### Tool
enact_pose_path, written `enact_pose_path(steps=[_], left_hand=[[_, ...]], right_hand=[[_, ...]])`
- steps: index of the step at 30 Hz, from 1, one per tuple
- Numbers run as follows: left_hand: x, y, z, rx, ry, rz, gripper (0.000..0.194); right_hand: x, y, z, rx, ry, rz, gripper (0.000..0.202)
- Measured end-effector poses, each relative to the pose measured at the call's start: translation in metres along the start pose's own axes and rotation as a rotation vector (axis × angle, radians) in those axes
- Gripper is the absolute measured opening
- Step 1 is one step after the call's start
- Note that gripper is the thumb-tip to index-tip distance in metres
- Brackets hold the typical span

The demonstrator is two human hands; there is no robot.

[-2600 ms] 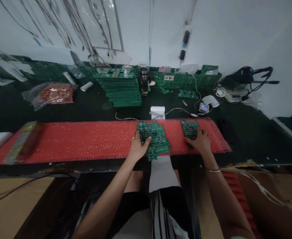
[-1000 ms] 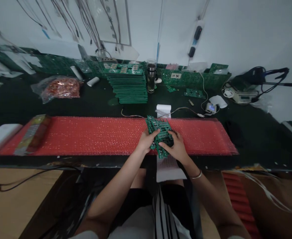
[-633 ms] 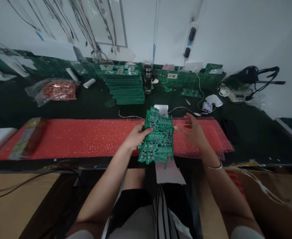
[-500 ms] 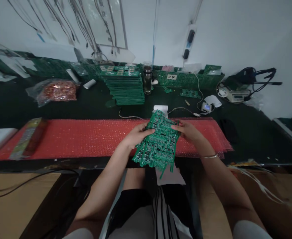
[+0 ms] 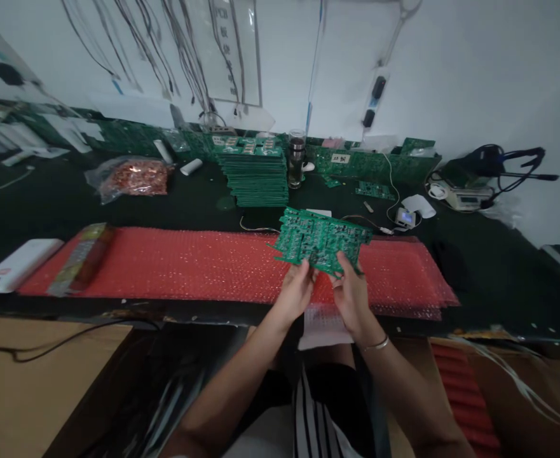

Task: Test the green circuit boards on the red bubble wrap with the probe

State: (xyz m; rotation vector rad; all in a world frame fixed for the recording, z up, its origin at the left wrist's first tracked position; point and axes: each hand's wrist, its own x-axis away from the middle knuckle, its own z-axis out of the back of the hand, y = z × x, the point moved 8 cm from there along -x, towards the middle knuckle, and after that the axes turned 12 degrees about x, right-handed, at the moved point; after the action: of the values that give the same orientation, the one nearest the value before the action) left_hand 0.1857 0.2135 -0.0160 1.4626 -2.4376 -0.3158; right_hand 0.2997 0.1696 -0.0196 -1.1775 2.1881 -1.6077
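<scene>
A green circuit board panel (image 5: 320,236), crowded with small components, is held up over the red bubble wrap (image 5: 203,264). My left hand (image 5: 299,287) grips its near edge, thumb on top. Close beside it, my right hand (image 5: 353,289) pinches the near right part of the same panel, thumb across its face. The fingers under the panel are mostly hidden. Whether it is one panel or a few together, I cannot tell. Behind it stands a tall stack of green circuit boards (image 5: 255,175).
On the bubble wrap's left end lie a tape-wrapped block (image 5: 82,257) and a white power bank (image 5: 17,266). Farther back are a bag of copper-coloured parts (image 5: 136,177), a glass bottle (image 5: 296,162), a small device with a lit screen (image 5: 405,219) and a scale (image 5: 465,196).
The circuit board panel has turned from upright to lying crosswise. Both my hands have shifted from its sides to its near edge, closer together. The camera view has swung slightly left.
</scene>
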Motion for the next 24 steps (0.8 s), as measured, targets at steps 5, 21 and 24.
enact_pose_path(steps=[5,21,24], left_hand=[[-0.017,0.030,0.006,0.080,0.342,-0.120,0.026],[-0.037,0.084,0.053,-0.586,0.385,0.053,0.029],[-0.040,0.076,0.060,-0.603,0.369,0.054,0.035]], right_hand=[[0.012,-0.004,0.002,0.329,-0.338,0.234,0.047],[-0.103,-0.082,0.126,2.075,0.113,0.627,0.052],[-0.078,-0.084,0.077,1.796,0.111,0.762,0.045]])
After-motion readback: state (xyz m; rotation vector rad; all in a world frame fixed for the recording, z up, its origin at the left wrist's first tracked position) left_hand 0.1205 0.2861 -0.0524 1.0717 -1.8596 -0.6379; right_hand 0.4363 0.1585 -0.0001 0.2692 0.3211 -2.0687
